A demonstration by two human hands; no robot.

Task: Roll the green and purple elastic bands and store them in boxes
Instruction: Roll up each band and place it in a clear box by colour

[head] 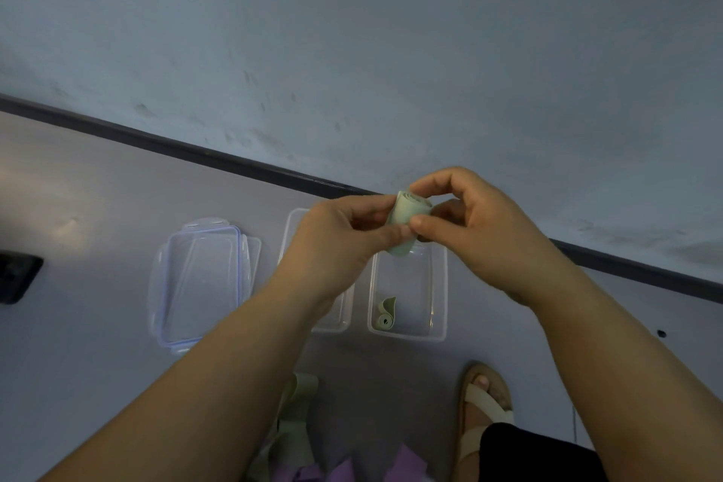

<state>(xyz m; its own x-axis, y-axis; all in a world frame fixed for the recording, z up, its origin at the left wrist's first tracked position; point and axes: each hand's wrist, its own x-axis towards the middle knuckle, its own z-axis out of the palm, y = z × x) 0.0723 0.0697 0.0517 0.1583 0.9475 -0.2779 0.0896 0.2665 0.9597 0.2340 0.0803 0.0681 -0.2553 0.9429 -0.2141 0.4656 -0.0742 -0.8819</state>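
While the floor (98, 188) carries three clear rectangular plastic pieces, the lid (199, 286) lies leftmost, the middle box (332, 321) is partly hidden by the left hand (336, 243), and the right box (409, 293) contains one small green roll (385, 315). Both the left hand and right hand (469, 223) pinch a soft green band (407, 221), tightly rolled, above the right box. Loose bands (297, 438) lie nearer the person.

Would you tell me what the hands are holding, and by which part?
Both hands, left hand and right hand, hold a rolled green band, fingertips pinching its curved sides, above the right box.
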